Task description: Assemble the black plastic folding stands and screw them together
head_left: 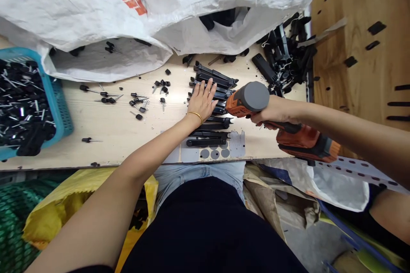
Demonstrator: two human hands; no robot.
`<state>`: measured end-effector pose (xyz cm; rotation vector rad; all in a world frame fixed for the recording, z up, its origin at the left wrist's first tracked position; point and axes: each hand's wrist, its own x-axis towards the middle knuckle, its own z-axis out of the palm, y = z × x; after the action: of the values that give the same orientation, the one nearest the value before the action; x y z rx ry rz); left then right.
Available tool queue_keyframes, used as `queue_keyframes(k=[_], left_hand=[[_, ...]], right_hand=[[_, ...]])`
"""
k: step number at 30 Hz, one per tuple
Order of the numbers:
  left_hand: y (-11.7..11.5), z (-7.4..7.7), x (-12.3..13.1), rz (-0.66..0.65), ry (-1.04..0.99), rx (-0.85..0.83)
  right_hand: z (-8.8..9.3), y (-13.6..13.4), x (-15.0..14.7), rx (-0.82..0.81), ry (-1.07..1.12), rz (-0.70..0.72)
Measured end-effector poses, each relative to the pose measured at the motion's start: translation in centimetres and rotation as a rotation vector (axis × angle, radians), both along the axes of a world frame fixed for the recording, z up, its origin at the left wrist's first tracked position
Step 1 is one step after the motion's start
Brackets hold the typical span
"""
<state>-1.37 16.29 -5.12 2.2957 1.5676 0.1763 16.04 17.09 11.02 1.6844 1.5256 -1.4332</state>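
- Below the near edge of the surface, to your left, hangs a yellow woven sack (91,177).
- At the near edge of the pale wooden surface (128,138), right of its middle, lies a flat grey sheet (237,141) with darker round spots.
- Long, narrow black plastic parts (215,123) lie side by side in a row, running from that sheet toward the far edge.
- Your left hand (202,100) rests palm down across the row, fingers spread apart; a gold-coloured bangle (196,115) circles the wrist.
- Your right hand (277,110) is clamped round the grip of an orange-and-black cordless power tool (248,98). Its round grey end hides the right ends of some parts; you cannot tell whether its tip touches one.
- Left of the row, black-headed metal pins (142,109) lie scattered.
- At the left edge, a blue plastic basket (66,111) holds many more.
- Near the far right corner, black pieces (282,51) are heaped.
- Along the far edge sprawl white woven sacks (96,15), mouths toward you.
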Motion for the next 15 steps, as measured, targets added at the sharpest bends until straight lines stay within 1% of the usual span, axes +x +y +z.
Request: queue_keyframes(k=[3, 5, 7, 9, 12, 15], left_hand=[[0.3, 0.4, -0.2, -0.016, -0.008, -0.012], [-0.1, 0.9, -0.4, -0.025, -0.013, -0.023], [-1.1, 1.4, -0.4, -0.031, -0.023, -0.022], [-2.8, 1.7, -0.4, -0.041, -0.022, -0.020], [-5.1, 1.4, -0.4, -0.064, 0.007, -0.036], [-6.0, 0.7, -0.3, -0.066, 0.023, -0.023]], right_hand=[[0.1, -0.8, 0.1, 0.041, 0.007, -0.059], [0.0, -1.6, 0.7, 0.084, 0.042, -0.078], [0.1, -2.7, 1.5, 0.115, 0.057, -0.082], [0.4, -3.8, 2.1, 0.099, 0.061, -0.119], [0.6, -5.0, 2.3, 0.017, 0.069, -0.179], [0.2, -5.2, 1.8, -0.024, 0.039, -0.146]])
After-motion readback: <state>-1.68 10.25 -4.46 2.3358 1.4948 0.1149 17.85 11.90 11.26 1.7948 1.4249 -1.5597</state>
